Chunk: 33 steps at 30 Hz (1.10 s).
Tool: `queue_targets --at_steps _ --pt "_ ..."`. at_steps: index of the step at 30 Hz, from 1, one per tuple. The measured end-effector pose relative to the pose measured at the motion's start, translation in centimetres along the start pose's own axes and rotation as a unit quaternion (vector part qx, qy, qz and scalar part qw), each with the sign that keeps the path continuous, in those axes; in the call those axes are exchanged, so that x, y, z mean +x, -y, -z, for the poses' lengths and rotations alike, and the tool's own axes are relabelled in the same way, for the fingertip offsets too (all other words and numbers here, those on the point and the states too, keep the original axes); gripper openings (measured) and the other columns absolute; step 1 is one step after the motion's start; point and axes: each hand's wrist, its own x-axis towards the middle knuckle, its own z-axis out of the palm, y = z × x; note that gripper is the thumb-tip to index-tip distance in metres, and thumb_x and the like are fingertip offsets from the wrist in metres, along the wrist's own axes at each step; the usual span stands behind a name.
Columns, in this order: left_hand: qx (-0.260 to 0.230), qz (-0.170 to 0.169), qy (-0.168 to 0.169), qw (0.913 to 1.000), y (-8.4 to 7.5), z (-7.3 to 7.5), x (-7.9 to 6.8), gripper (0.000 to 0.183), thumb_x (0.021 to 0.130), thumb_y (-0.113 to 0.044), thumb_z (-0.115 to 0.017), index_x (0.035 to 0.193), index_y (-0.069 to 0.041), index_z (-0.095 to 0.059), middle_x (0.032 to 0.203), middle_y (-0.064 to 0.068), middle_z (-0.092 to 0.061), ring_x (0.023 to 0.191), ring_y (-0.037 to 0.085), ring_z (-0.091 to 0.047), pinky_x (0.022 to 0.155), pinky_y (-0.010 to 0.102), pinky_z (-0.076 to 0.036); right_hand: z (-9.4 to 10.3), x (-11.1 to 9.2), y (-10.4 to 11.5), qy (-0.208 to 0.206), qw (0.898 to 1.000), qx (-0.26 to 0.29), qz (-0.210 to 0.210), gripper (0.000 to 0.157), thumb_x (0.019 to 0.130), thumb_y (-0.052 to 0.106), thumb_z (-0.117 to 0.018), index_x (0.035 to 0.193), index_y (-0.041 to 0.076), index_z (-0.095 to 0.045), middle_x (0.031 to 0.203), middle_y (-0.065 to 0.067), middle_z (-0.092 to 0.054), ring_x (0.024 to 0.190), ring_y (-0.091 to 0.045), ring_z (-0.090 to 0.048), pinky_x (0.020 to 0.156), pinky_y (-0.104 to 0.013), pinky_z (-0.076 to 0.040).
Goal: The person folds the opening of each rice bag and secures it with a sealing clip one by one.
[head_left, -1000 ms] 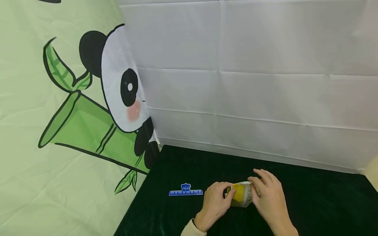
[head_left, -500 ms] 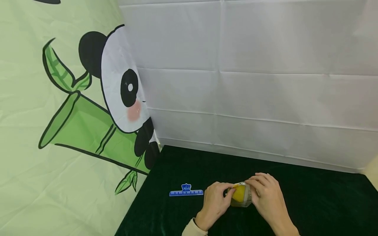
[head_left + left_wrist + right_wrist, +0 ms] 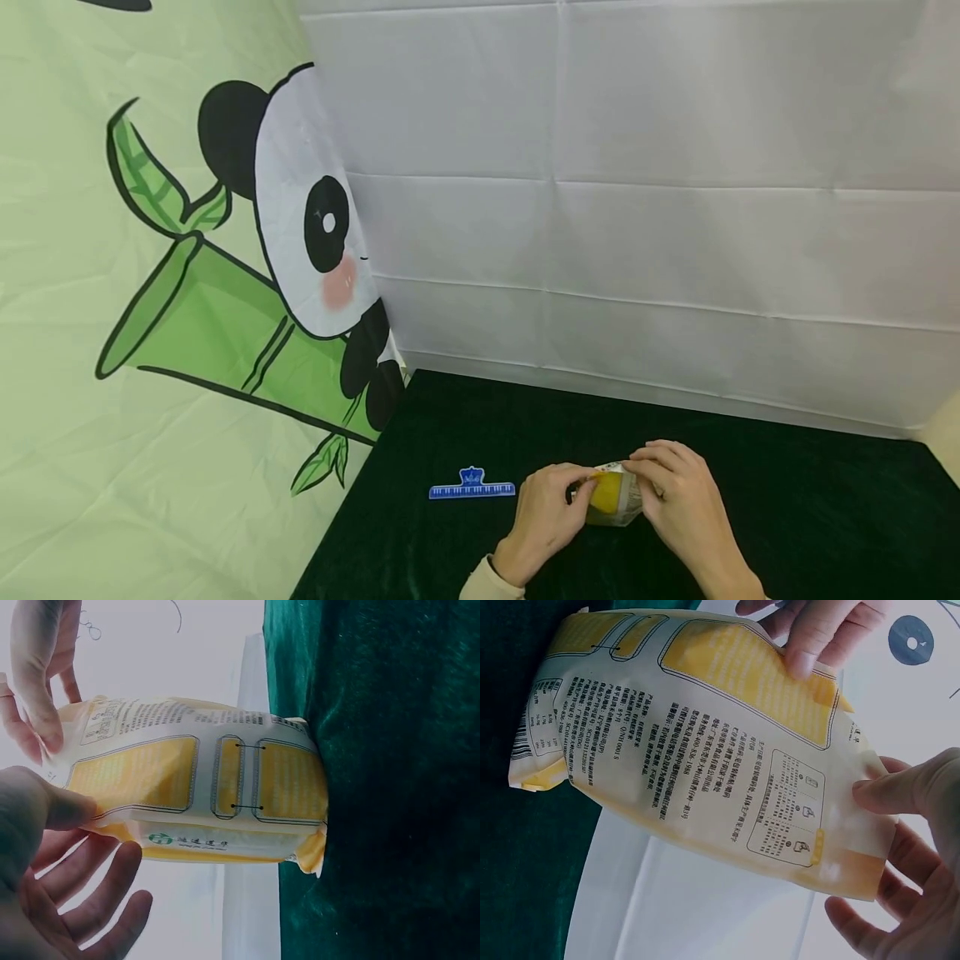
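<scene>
A yellow-and-white food packet with printed text stands upright on the dark green cloth. My left hand pinches its upper left edge between thumb and index finger; the other fingers spread beneath in the left wrist view. At the packet's upper right, my right hand pinches the top edge, its thumb on the printed face in the right wrist view. The packet's top looks flattened between the two hands. A blue clip with a piano-key pattern lies to the left of my left hand.
A white sheet with fold creases hangs behind the table. On the left hangs a light green curtain with a panda and bamboo print. The table's far edge meets the white sheet.
My right hand's raised fingers have come down and drawn in towards the packet's top edge. The left hand keeps its pinch, and the blue clip stays where it was.
</scene>
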Motion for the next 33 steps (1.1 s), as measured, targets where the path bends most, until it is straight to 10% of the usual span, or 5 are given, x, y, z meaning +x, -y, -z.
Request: queue_targets --at_steps 15,33 --pt "-0.045 -0.096 -0.055 0.9928 0.28 0.38 0.07 0.020 0.107 -0.029 -0.066 0.106 -0.019 -0.084 0.107 -0.007 -0.081 0.095 0.000 -0.073 0.078 0.024 -0.062 -0.31 -0.14 -0.05 -0.001 1.000 0.007 -0.015 0.028 0.071 -0.014 -0.088 0.089 0.007 -0.083 0.099 -0.007 -0.078 0.103 -0.031 -0.067 0.095 -0.057 -0.053" --pt "-0.074 -0.026 -0.021 0.9967 0.07 0.37 0.13 0.016 0.101 -0.035 -0.076 0.108 -0.022 -0.083 0.101 -0.009 -0.079 0.076 -0.011 -0.058 0.063 0.013 -0.050 -0.63 -0.34 -0.17 -0.005 1.000 0.013 -0.020 0.023 0.074 -0.002 -0.091 0.092 0.010 -0.082 0.102 -0.004 -0.077 0.105 -0.025 -0.065 0.092 -0.049 -0.050"
